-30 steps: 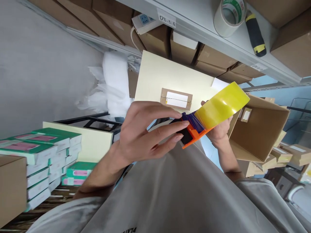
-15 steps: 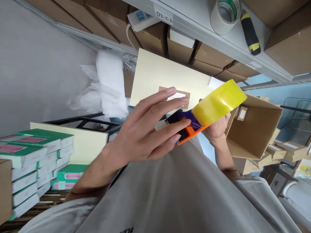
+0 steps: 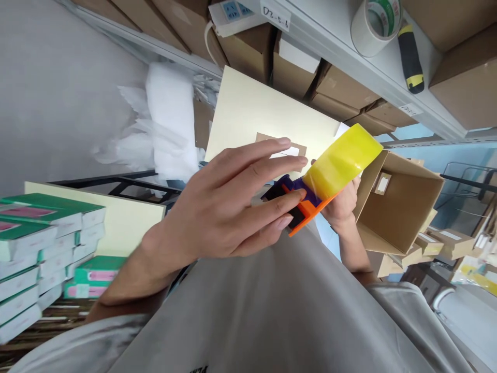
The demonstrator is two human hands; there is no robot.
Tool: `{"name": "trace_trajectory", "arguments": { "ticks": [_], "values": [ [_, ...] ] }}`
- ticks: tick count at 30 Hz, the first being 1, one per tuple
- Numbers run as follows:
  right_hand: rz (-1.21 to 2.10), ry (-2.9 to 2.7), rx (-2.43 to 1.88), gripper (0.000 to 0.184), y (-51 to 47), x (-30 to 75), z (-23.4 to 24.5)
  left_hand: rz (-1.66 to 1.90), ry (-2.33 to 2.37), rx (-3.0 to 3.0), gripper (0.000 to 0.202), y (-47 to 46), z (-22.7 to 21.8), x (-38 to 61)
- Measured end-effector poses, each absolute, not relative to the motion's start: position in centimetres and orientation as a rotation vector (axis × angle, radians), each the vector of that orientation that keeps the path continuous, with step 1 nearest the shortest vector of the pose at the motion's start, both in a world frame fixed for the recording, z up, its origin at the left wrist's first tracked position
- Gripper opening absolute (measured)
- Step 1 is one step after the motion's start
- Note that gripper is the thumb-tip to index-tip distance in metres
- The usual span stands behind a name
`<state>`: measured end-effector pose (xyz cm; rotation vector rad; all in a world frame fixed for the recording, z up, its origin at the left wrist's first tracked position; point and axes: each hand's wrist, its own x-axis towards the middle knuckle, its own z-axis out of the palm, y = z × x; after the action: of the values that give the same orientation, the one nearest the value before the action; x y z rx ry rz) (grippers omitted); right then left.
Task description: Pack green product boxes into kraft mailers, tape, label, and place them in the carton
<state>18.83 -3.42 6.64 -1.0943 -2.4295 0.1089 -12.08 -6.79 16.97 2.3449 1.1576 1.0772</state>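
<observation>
A tape dispenser with a wide yellow roll (image 3: pixel 344 159) and an orange and dark blue frame (image 3: pixel 310 210) is held up in front of my chest. My right hand (image 3: pixel 342 204) grips it from behind; the roll hides most of its fingers. My left hand (image 3: pixel 236 202) reaches across the dispenser's black and blue end, fingers stretched out and spread. One of its fingertips touches the frame, while the thumb is out of sight. Beyond the hands, a small brown box with a white label (image 3: pixel 301 150) lies on a cream tabletop (image 3: pixel 248 106).
An open cardboard box (image 3: pixel 402 207) stands to the right. Green and white boxes (image 3: pixel 50 228) are stacked at left, near white wrapping material (image 3: pixel 171 124). Overhead, a shelf (image 3: pixel 330 39) bears a tape roll (image 3: pixel 375 31) and a black-yellow cutter (image 3: pixel 410 59).
The view has shifted slightly, and the dispenser sits a little further left in the picture. Both hands keep nearly the same pose on it.
</observation>
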Motion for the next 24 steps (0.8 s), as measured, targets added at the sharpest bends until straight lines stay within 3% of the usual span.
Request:
{"name": "trace_trajectory", "arguments": {
  "ticks": [4, 14, 24],
  "values": [
    [0.190, -2.415, -1.140, 0.029, -3.3, 18.5, 6.5, 1.063, 1.187, 2.250, 0.022, -6.9, 17.9, -12.5],
    [-0.113, -2.330, -1.048, 0.028, -2.8, 16.0, 6.5, 1.035, 1.255, 2.644, 0.026, -6.1, 18.2, -13.2],
    [-0.041, -2.284, -1.053, 0.013, -5.0, 14.0, 5.2, 1.127, 1.150, 2.632, 0.019, -6.9, 16.1, -14.5]
  ]
}}
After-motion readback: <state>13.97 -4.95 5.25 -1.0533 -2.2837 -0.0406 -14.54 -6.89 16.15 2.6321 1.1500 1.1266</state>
